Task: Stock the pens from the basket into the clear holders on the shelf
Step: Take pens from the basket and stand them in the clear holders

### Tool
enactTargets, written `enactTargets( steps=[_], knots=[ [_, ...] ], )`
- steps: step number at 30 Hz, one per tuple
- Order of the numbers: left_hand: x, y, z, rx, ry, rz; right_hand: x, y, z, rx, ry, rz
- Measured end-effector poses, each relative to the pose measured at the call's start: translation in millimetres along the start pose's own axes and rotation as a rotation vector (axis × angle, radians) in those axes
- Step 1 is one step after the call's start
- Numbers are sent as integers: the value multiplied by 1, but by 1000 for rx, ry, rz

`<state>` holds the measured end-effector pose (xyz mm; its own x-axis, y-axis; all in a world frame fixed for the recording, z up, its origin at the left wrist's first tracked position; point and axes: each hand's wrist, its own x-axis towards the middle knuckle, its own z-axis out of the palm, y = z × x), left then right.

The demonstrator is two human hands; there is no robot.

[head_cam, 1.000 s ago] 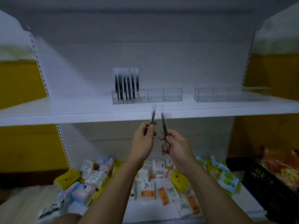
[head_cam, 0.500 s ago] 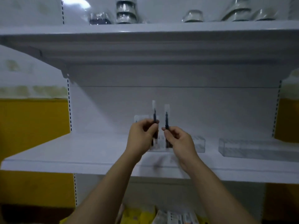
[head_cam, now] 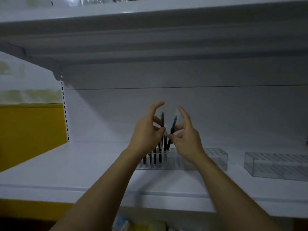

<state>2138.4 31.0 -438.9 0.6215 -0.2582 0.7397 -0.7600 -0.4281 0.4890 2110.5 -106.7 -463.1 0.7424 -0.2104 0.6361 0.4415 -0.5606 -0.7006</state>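
1. While the left hand and the right hand are raised over the shelf, each pinches one dark pen above the holder.
2. On the left hand, thumb and curled fingers pinch the left pen low on its barrel, and the index finger stretches upward. This pen stands nearly upright.
3. On the right hand, thumb and bent fingers pinch the right pen near its lower end, and the index finger lies straight along the top. This pen tilts, its top leaning right and its lower end aimed at the holder's left part. I cannot tell whether the tip sits in a slot.
4. Set toward the back of the shelf near its middle, the holder is clear, and several pens stand upright at its left end. Its right end shows past the right wrist.
5. Lying further right on the shelf, apart from the first, is a second holder.
6. Overhead hangs an upper shelf, and a yellow wall shows at the left. Blurred packages lie below the shelf's front edge.
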Motion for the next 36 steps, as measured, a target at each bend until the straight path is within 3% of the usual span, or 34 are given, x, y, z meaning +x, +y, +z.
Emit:
enactTargets(
  steps=[7, 13, 25, 30, 36],
  knots=[
    [0, -21, 8, 224, 81, 99, 11, 24, 9, -50, -3, -25],
    [6, -29, 10, 264, 210, 158, 13, 23, 9, -52, -49, -57],
    [15, -15, -3, 91, 125, 67, 6, 9, 18, -336, -69, -147],
    [13, -18, -3, 146, 60, 75, -7, 11, 16, -448, -113, -103],
    [5, -30, 6, 409, 53, 50, -12, 8, 14, -531, -227, -42]
  ],
)
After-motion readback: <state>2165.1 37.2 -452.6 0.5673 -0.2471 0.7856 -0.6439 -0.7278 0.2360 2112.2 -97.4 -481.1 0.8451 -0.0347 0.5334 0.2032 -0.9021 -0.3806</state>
